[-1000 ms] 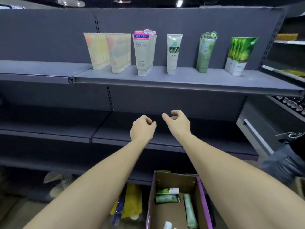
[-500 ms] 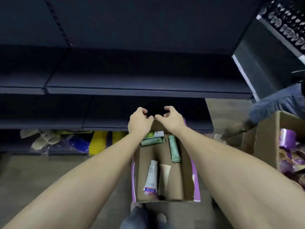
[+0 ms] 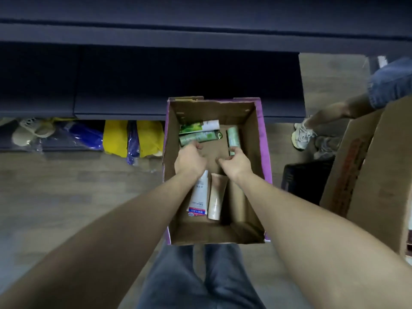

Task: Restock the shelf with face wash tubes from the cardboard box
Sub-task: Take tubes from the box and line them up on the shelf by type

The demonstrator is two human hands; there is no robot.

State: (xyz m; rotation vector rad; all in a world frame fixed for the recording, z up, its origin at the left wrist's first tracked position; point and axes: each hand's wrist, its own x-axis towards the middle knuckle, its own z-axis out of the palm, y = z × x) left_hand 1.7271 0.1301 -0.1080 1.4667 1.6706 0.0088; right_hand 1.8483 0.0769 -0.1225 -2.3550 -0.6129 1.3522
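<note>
An open cardboard box [image 3: 258,134] with purple outer sides stands on the floor in front of the dark shelf [image 3: 156,36]. At its far end lie a green-and-white tube [image 3: 200,126], a dark green tube [image 3: 200,137] and a pale green tube [image 3: 233,136]. A white tube with a red-and-blue label [image 3: 199,197] and a beige tube [image 3: 217,197] lie nearer me. My left hand [image 3: 189,161] is inside the box, its fingertips at the dark green tube's edge. My right hand [image 3: 235,162] has loosely curled fingers that touch the pale green tube's near end. Neither hand holds a tube.
Yellow and blue packets [image 3: 120,139] and pale slippers [image 3: 29,132] lie under the lowest shelf at left. At right are another person's leg and sneaker [image 3: 303,134], a black crate [image 3: 305,181] and a big cardboard box [image 3: 374,163]. My jeans-clad legs fill the bottom.
The view has tipped down from the stocked shelf to the box. Both hands have dropped from in front of the shelves into the box, near the green tubes.
</note>
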